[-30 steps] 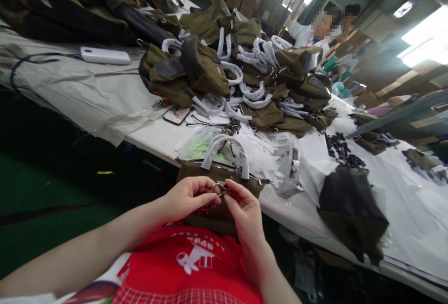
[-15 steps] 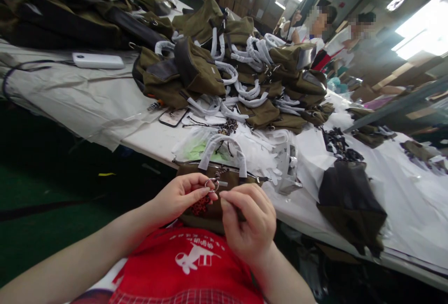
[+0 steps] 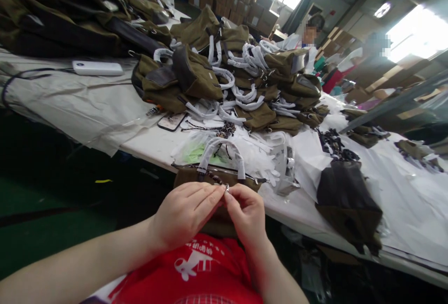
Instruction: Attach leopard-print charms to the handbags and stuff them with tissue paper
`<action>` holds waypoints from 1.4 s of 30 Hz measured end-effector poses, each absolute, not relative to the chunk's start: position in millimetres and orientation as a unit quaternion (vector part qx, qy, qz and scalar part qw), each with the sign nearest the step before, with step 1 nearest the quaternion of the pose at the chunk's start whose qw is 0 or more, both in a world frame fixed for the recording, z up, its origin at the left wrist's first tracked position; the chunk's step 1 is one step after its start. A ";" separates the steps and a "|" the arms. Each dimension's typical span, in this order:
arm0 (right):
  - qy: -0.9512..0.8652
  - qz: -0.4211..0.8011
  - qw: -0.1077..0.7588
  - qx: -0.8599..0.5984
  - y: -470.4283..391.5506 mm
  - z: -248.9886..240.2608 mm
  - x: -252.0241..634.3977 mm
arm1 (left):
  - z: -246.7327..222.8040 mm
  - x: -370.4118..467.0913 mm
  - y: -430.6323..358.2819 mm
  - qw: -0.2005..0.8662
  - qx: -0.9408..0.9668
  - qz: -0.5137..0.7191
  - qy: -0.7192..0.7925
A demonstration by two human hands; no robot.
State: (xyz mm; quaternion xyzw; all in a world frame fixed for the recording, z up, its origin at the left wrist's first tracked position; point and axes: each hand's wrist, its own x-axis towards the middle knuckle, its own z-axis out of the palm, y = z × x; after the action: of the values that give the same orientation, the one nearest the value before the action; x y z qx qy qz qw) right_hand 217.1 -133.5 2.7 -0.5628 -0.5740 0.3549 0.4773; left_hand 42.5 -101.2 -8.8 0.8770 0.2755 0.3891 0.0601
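Observation:
Pinched between my two hands, just in front of the olive handbag (image 3: 250, 181), is a small metal ring (image 3: 227, 188). A dark beaded cord (image 3: 214, 177) runs from it toward the bag. My left hand (image 3: 189, 208) is closed, its fingertips meeting at the ring's left side. From the right, the thumb and forefinger of my right hand (image 3: 247, 210) press on the same ring. My fingers cover most of it, and the reddish charm is hidden. The bag's handle (image 3: 224, 144), wrapped in white, arches up behind my hands.
Olive bags with wrapped handles (image 3: 199, 75) are heaped across the white table (image 3: 140, 143). A phone (image 3: 171, 122), a power bank (image 3: 98, 68) and more beaded cords (image 3: 227, 129) lie there. A dark olive bag (image 3: 348, 206) hangs over the edge at right. Two people work behind.
My hands have come together at the ring. The left hand has turned its back up over the reddish charm, and the right has closed in on the ring from beside it.

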 end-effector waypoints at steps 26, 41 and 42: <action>-0.394 0.704 0.389 -0.445 -160.3 -49.6 268.0 | -12.1 81.9 -72.1 0.475 0.808 0.193 0.291; -0.198 0.692 0.553 -0.418 -151.4 -72.5 272.9 | -75.1 145.8 2.7 0.502 0.754 0.134 0.403; -0.194 0.695 0.554 -0.416 -150.3 -73.4 274.0 | -77.1 149.5 6.2 0.549 0.721 0.131 0.401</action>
State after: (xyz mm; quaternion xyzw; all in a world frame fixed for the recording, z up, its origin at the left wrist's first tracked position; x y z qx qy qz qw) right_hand 274.0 -150.3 -73.4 -0.4158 -0.1942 0.6949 0.5537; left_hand 149.5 6.2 -77.1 0.7213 0.4013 0.1306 0.5492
